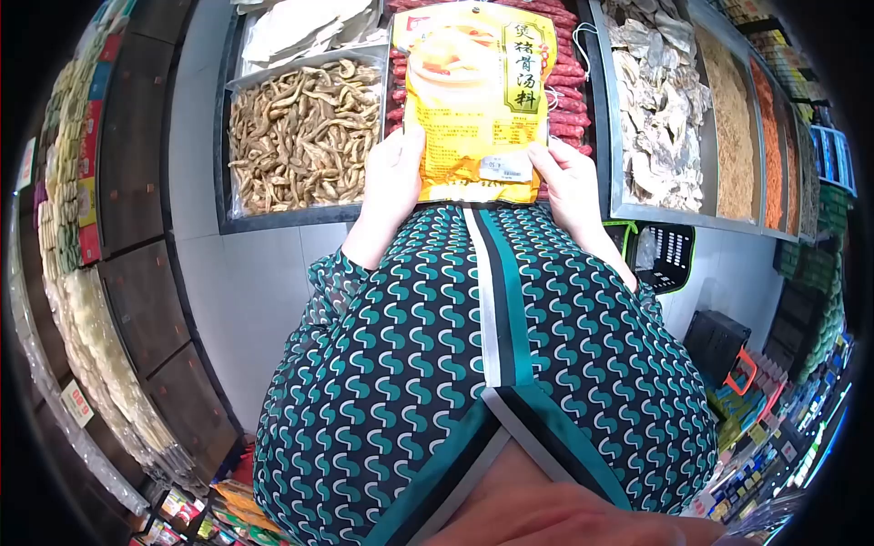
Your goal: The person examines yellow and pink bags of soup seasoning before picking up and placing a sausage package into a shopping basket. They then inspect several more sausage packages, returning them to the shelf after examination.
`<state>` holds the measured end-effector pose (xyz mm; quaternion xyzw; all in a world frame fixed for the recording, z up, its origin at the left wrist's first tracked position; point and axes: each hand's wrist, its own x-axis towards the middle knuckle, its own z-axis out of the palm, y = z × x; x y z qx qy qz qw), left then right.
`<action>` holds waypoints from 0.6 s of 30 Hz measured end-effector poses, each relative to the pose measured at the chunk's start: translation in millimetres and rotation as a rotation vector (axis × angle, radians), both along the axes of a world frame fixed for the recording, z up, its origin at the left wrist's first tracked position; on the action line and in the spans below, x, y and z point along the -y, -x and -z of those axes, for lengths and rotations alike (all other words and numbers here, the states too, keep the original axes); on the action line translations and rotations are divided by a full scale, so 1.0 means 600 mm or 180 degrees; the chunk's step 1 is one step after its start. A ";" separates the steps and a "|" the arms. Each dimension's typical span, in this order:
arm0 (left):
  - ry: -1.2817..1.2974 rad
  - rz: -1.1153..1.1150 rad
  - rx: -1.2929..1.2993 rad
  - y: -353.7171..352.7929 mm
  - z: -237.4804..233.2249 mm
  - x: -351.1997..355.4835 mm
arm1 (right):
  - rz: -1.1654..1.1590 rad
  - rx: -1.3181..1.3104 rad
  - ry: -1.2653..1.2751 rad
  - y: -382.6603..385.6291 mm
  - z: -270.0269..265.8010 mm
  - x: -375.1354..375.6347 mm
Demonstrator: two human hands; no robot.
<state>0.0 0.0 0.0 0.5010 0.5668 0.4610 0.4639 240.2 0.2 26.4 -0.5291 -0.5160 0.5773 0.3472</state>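
both hands, left hand (393,182) and right hand (566,182), clamp the yellow packet (478,100) by its side edges above the bins (305,136).

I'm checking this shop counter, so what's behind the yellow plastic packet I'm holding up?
Red dried sausages show past both side edges of the yellow plastic packet, held by the left hand and right hand. Whatever lies directly behind the packet is covered.
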 end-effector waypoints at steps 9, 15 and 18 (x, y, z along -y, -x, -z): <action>0.0123 0.0339 0.0245 -0.017 -0.032 -0.007 | -0.0071 -0.1875 0.0590 0.035 -0.019 -0.003; -0.0899 -0.0955 0.0562 -0.054 -0.075 -0.014 | 0.0377 -0.1669 0.0442 0.057 -0.020 -0.013; -0.2001 -0.0053 -0.0493 -0.033 -0.071 0.004 | 0.0604 -0.1441 0.0000 0.064 0.006 -0.020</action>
